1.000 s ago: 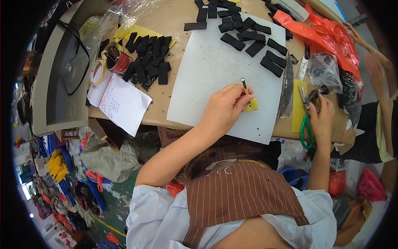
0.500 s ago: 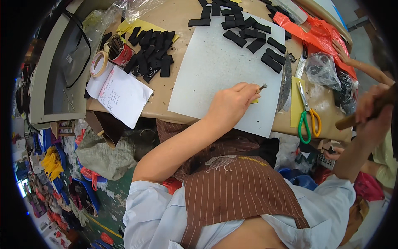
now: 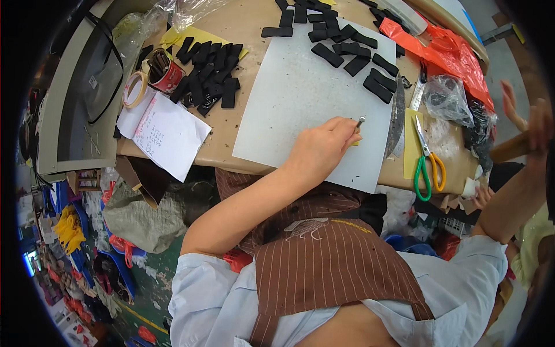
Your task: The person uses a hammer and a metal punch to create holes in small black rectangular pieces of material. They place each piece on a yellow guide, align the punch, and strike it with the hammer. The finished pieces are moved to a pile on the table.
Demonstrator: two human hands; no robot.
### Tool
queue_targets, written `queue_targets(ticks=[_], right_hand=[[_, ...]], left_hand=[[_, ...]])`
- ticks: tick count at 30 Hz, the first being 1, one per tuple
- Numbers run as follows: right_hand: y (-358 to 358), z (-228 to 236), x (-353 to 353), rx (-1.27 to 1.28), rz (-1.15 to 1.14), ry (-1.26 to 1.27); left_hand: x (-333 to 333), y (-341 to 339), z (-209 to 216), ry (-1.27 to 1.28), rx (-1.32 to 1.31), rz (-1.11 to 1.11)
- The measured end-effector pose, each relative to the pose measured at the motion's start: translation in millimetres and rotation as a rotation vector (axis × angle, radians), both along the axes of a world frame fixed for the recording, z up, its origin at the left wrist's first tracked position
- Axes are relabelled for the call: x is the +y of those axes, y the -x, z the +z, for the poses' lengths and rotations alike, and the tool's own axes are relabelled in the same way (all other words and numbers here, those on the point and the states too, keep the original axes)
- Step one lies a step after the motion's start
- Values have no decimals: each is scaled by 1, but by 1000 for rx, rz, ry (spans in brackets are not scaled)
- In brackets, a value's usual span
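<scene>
My left hand (image 3: 325, 144) is closed on a slim metal punch (image 3: 359, 123), whose shiny round top sticks up above the fingers. It rests low over a white cutting board (image 3: 283, 87). Beneath the fingertips shows the edge of a small yellow piece (image 3: 355, 143); the rest is hidden by the hand. Raised at the far right, my right hand (image 3: 539, 130) grips a thick wooden stick (image 3: 510, 149), its far end lost in the dark rim. Short black fabric strips (image 3: 329, 55) lie loose on the board's far part.
More black strips (image 3: 211, 72) pile up at left, beside a red can (image 3: 167, 78), a tape roll (image 3: 135, 89) and a notepad (image 3: 167, 136). At right lie scissors (image 3: 425, 153), a steel ruler (image 3: 417, 92) and a red plastic bag (image 3: 457, 55). A co-worker's hand (image 3: 511, 107) is beyond.
My right hand has moved up and outward to the right with the wooden stick. My left hand stays nearly in place with the punch. The co-worker's hand has left the red bag.
</scene>
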State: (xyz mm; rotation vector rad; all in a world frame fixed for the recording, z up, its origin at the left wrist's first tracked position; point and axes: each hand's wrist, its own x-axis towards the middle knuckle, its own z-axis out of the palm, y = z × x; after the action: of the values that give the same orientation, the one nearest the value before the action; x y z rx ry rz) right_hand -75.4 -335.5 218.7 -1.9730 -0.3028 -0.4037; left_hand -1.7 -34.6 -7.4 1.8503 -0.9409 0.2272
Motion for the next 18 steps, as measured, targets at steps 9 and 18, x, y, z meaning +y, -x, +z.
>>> queue_targets(ticks=[9, 18], right_hand=[[2, -107, 81, 537, -38, 632], [3, -131, 100, 556, 20, 702]], left_hand=[[2, 1, -1, -83, 98, 126], [30, -11, 8, 29, 666, -5]])
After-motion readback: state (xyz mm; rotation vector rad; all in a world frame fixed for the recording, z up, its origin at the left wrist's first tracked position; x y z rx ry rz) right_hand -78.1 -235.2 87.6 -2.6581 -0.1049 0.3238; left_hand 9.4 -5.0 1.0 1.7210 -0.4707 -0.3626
